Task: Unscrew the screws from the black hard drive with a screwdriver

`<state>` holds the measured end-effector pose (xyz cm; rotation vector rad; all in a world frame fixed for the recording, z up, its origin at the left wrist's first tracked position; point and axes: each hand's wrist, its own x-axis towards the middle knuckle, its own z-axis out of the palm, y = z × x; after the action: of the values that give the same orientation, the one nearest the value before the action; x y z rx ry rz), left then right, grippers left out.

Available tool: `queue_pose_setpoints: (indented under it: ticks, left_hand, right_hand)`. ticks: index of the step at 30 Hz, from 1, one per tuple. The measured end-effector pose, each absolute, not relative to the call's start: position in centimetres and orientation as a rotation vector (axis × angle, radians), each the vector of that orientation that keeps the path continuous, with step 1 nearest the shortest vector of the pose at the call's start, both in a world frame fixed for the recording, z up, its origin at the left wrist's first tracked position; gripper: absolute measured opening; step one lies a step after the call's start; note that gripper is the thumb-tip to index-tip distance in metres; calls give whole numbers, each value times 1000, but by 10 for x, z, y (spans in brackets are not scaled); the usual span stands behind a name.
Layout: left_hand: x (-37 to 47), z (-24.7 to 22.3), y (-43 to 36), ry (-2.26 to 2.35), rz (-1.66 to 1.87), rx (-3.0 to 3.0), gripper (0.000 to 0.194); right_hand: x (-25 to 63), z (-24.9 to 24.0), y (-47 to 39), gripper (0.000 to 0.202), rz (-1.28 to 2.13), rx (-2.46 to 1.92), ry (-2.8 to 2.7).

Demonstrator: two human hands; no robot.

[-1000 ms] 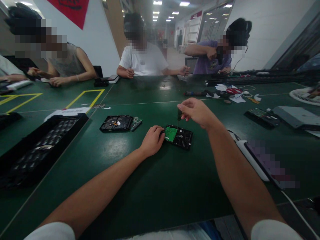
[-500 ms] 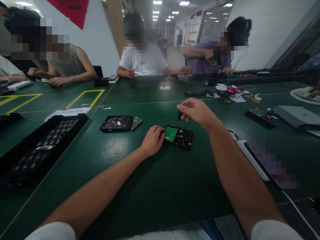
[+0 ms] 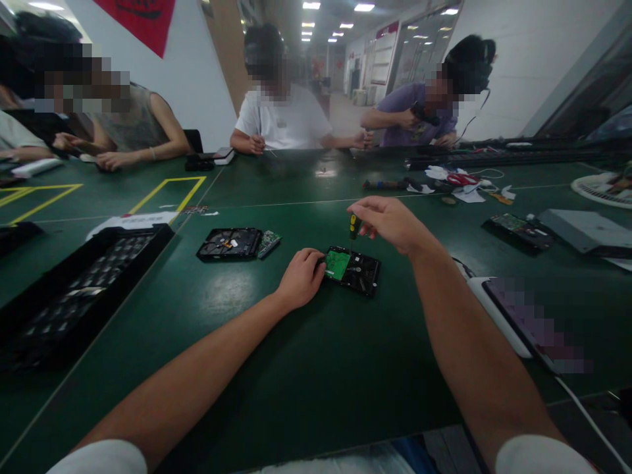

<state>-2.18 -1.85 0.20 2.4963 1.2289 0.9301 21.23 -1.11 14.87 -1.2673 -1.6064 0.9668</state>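
My left hand (image 3: 302, 278) grasps the left end of a flat, black, rectangular hard drive (image 3: 363, 272), fingers curled over its edge and the heel of my palm low by the green tabletop (image 3: 276, 382). The drive lies flat on the tabletop in front of me, turned slightly askew, with a bright green circuit board (image 3: 338, 264) on the left part of its upper face.

My right hand (image 3: 376, 220) is above the drive's far side, pinching a small yellow-and-black screwdriver (image 3: 353, 227) between thumb and fingers. I hold it about upright, its thin metal shaft pointing down to the right edge of the green board; whether the tip sits in a screw is too small for me to tell.

To the left of my left hand lies a second black hard drive (image 3: 230, 245), with a loose green-grey circuit board (image 3: 269, 243) just beside its right end. Farther left is a long black plastic tray (image 3: 160, 232) with a patterned bottom. On the right, well apart from my work, are another black drive (image 3: 530, 238) and a grey metal box (image 3: 585, 229); nearer me, a dark-edged flat device (image 3: 533, 322) lies by my right forearm. Across the table sit several people.
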Motion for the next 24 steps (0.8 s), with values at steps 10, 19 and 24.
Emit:
queue_pose_setpoints:
  ticks: [10,19,24]
  left_hand:
    - [-22,1,-18,1222,936,2489,28]
    - [-22,0,-17,1218,938,2492,28]
    - [-22,1,-18,1217,936,2494,28]
  right_hand:
    - [209,151,-14,12,976,-1300,-1533]
    - [213,146,-6,14,990,-1280,-1536]
    - [212,149,-13,13,947,-1254,-1611]
